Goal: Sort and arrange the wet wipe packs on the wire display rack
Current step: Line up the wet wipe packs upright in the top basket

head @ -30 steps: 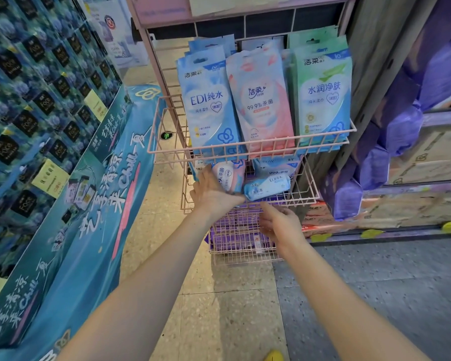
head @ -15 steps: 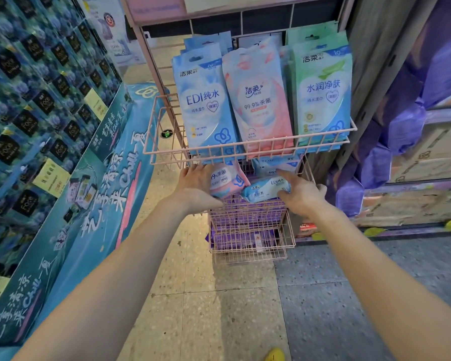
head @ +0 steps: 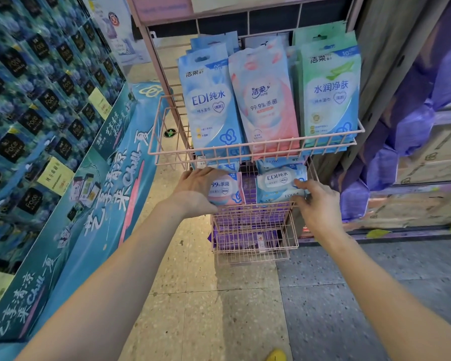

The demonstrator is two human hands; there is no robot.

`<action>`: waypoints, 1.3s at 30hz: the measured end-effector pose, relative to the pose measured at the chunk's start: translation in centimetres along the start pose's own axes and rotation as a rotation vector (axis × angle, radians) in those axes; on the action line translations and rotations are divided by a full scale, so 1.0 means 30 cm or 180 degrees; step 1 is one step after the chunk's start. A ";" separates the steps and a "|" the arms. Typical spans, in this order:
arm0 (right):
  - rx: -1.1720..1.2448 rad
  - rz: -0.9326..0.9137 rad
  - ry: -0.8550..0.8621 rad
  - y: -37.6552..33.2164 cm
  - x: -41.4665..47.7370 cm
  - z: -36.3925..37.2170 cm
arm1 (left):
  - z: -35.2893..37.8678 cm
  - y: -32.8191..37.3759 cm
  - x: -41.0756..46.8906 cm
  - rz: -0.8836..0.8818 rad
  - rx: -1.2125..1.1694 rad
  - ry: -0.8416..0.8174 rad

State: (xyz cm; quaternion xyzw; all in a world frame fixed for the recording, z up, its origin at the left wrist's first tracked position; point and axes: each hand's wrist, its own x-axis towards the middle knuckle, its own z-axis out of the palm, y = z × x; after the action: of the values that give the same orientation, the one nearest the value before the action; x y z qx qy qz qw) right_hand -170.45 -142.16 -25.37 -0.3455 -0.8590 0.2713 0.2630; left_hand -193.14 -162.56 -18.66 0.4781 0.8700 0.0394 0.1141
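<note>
Pink wipe pack [head: 227, 190] gripped upright by left hand [head: 197, 190]. Blue wipe pack [head: 277, 182] pinched at its edge by right hand [head: 317, 204]. Likely standing both labels-forward, colours apart.

Person, head-camera view: two arms, entered singly.

- Left hand [head: 195, 190]: bare; knuckle ridges and faint tendon lines on the back, just behind the fingers [head: 206, 173].
- Left forearm [head: 130, 259]: bare, unclothed from the wrist behind the fingers out to the lower frame edge.
- Right hand [head: 317, 204]: bare; back and knuckles showing, with creased skin at the wrist behind the fingers.
- Right forearm [head: 370, 287]: bare along its whole visible length.
- Footwear: rounded yellow tip [head: 276, 356] at the bottom edge, well behind the fingers; kind cannot be told.
</note>
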 end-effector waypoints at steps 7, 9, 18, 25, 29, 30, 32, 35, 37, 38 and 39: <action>0.0531 0.0018 0.0239 -0.082 -0.019 0.000 | -0.029 -0.029 -0.037 -0.0402 -0.0437 0.0226; 0.0677 0.0136 0.0159 -0.115 -0.016 0.019 | -0.039 -0.054 -0.064 -0.0448 -0.0753 0.0391; 0.0815 0.0390 -0.0444 -0.308 -0.055 0.175 | -0.020 -0.182 -0.174 -0.0602 -0.1553 0.0921; 0.0259 0.0174 -0.0534 -0.394 -0.063 0.293 | -0.015 -0.210 -0.216 -0.0698 -0.1616 0.0887; -0.0166 0.0317 -0.1133 -0.403 -0.042 0.270 | 0.001 -0.151 -0.187 -0.0508 -0.1524 0.0879; -0.0308 0.0365 -0.1311 -0.383 -0.031 0.252 | 0.007 -0.136 -0.177 -0.0470 -0.1487 0.0820; -0.0335 0.0402 -0.1422 -0.333 -0.017 0.207 | 0.017 -0.096 -0.158 -0.0376 -0.1380 0.0722; 0.0965 0.0589 -0.0993 -0.297 -0.010 0.127 | 0.028 -0.022 -0.107 -0.0147 -0.1094 0.0663; 0.1749 0.0848 -0.1015 -0.297 -0.002 0.079 | 0.036 0.034 -0.070 -0.0031 -0.1050 0.0557; 0.1947 0.0920 -0.1131 -0.293 0.002 0.064 | 0.040 0.060 -0.052 0.0021 -0.1035 0.0480; 0.1957 0.0893 -0.1217 -0.282 0.006 0.052 | 0.042 0.089 -0.035 0.0099 -0.0988 0.0435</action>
State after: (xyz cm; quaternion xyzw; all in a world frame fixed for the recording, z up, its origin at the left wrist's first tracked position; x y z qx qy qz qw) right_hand -175.37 -147.67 -20.95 -0.3079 -0.7156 0.6089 0.1497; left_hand -190.10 -162.05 -19.24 0.4643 0.8517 0.2075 0.1265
